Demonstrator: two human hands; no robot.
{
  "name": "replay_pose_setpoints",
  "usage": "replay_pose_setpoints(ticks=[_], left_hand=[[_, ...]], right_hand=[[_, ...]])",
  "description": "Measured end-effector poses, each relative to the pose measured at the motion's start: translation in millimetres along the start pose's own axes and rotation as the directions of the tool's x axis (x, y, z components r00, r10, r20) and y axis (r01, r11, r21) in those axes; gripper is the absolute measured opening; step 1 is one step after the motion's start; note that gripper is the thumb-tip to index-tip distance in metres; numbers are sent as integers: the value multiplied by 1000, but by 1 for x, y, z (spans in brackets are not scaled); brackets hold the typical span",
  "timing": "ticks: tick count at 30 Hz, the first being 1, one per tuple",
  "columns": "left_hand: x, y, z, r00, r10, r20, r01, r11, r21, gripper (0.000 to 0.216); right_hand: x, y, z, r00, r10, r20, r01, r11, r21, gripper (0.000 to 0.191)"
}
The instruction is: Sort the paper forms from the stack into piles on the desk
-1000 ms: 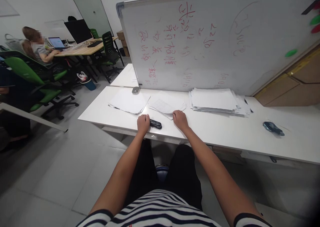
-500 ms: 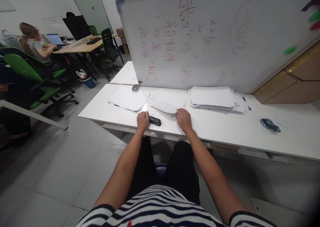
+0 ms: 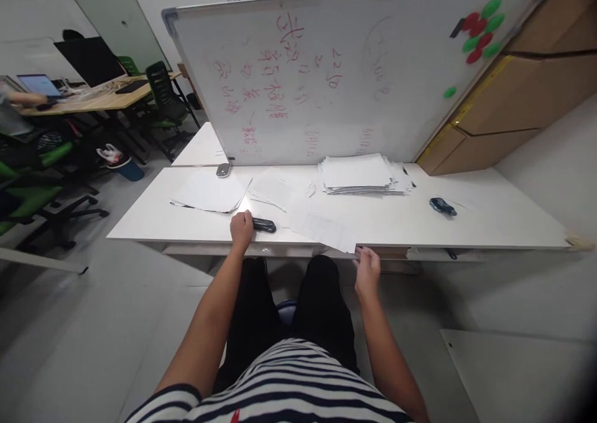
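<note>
My left hand [image 3: 242, 229] is closed around one end of a black stapler [image 3: 264, 225] on the white desk, near its front edge. Pinched at a corner by my right hand [image 3: 367, 270] is a sheet of paper [image 3: 329, 230], whose corner sticks out past the desk edge. Behind the stapler lie a few loose sheets [image 3: 273, 190]. A thin pile of paper [image 3: 209, 190] rests to their left, and a thicker paper stack [image 3: 357, 173] sits to the right. Small thin bits [image 3: 311, 190], too small to name, are between them.
A whiteboard [image 3: 298, 87] with red writing stands along the back of the desk [image 3: 140, 214]. A grey computer mouse [image 3: 223, 170] is by its lower left corner. Farther right lies a small dark blue object [image 3: 443, 207]. Cardboard boxes [image 3: 508, 127] are at the right. Another person's arm [image 3: 28, 98] shows far left.
My right hand has drawn the sheet rightward and toward me, over the desk's front edge. My left hand stays on the stapler. The view has turned to the right.
</note>
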State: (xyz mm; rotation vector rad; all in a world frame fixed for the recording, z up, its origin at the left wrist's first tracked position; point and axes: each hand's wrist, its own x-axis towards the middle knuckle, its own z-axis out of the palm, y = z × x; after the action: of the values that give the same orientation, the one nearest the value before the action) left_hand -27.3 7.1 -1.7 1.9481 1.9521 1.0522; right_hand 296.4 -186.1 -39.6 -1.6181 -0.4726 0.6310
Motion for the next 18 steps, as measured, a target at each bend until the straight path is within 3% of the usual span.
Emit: replay_pose_setpoints(ticks=[3, 5, 10, 18], left_hand=[[-1, 2, -1, 1000, -9, 8, 10, 1000, -24, 46], [-1, 3, -2, 1000, -14, 10, 15, 1000, -22, 46], [-2, 4, -5, 999, -42, 24, 41, 999, 15, 47], [-2, 6, -7, 999, -33, 38, 32, 999, 28, 45]], right_hand=[[4, -9, 12, 926, 228, 302, -281, 948, 146, 38], [5, -13, 23, 887, 245, 391, -312, 942, 119, 34], [2, -12, 43, 917, 200, 344, -198, 979, -43, 27], [18, -30, 45, 930, 49, 365, 79, 942, -328, 37]])
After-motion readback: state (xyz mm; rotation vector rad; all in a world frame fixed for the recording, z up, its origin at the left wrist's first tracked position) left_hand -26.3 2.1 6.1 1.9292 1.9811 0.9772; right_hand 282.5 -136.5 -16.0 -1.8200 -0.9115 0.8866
